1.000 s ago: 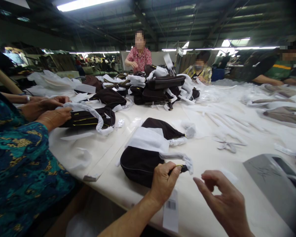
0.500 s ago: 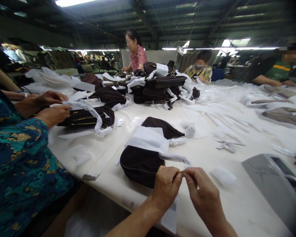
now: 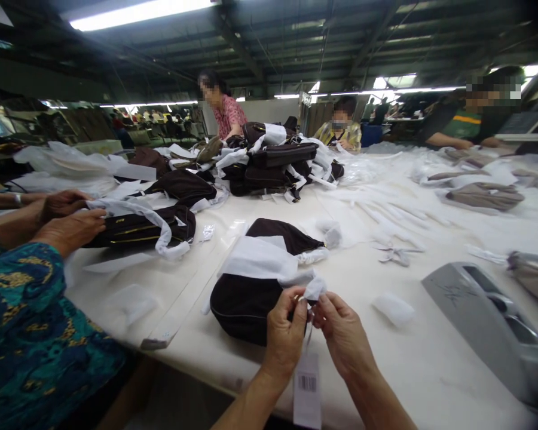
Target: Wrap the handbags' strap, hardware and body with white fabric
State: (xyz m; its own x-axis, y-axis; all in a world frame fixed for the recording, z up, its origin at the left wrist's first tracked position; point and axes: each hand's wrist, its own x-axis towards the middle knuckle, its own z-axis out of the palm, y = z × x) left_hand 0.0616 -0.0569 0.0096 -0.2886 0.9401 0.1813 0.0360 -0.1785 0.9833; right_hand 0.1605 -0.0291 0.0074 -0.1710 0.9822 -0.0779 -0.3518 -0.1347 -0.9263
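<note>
On the white table, my left hand and right hand pinched white wrapping at the dark bag's three o'clock end.

Bag on the table, hands touching just before it, paper tag below them, stack of bags well behind, co-worker's bag to its left, metal tool to its right.
</note>
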